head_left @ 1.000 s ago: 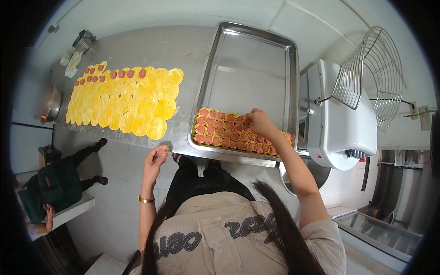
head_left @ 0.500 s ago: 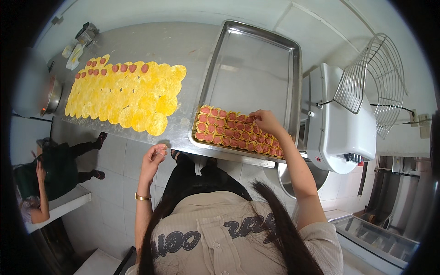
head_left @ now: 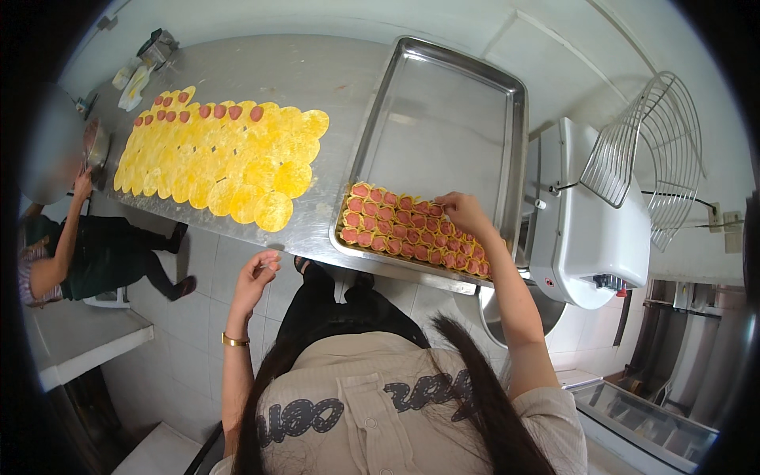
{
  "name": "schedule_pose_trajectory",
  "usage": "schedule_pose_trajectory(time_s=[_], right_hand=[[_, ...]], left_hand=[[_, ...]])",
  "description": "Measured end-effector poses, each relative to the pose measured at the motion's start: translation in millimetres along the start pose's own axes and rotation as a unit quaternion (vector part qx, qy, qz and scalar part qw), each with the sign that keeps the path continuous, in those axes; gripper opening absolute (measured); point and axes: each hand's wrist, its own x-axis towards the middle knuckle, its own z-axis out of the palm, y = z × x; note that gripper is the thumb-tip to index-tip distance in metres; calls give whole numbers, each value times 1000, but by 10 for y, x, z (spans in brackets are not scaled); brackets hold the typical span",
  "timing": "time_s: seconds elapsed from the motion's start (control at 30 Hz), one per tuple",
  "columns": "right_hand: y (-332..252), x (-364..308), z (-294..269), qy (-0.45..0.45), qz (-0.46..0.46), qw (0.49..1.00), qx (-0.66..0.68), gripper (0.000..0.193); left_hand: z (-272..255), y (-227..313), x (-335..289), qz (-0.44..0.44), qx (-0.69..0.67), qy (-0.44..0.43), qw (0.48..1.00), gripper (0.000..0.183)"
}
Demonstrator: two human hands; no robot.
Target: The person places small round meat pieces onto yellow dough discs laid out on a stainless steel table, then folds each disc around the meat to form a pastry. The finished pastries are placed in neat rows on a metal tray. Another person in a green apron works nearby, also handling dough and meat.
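Observation:
In the metal tray (head_left: 443,119), rows of open-topped dumplings (head_left: 396,229) with yellow wrappers and pink filling stand packed along the near end. My right hand (head_left: 463,212) reaches over them, its fingers pinched at a dumpling in the far row. Off the table's near edge, my left hand (head_left: 257,277) is raised with loosely curled fingers, and I see nothing in it. Round yellow wrappers (head_left: 214,166) lie overlapping on the steel table to the left. Several along their far side carry balls of pink filling (head_left: 235,112).
A white machine with a wire guard (head_left: 590,214) stands right of the tray, close to my right arm. A metal bowl (head_left: 99,145) sits at the table's left end, where a co-worker (head_left: 71,245) has a hand. Small containers (head_left: 136,85) stand at the far left corner.
My right hand stays at the far dumpling row; my left hand has barely shifted. The co-worker has moved closer to the table and reaches up to the bowl. The view has shifted slightly.

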Motion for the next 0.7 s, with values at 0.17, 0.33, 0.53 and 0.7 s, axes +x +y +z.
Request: schedule_pose_trajectory(time_s=[0.17, 0.33, 0.53, 0.7], right_hand=[[-33, -33, 5, -31, 3, 999, -37, 33], [10, 2, 5, 12, -8, 1000, 18, 32], [6, 12, 71, -20, -9, 1000, 1, 32], [-28, -21, 80, -15, 42, 998, 42, 30]], left_hand=[[-132, 18, -73, -6, -1, 4, 1000, 30], [-287, 49, -142, -30, 19, 10, 999, 30], [-532, 117, -177, -34, 36, 13, 999, 31], [-721, 242, -9, -18, -1, 1, 1000, 29]])
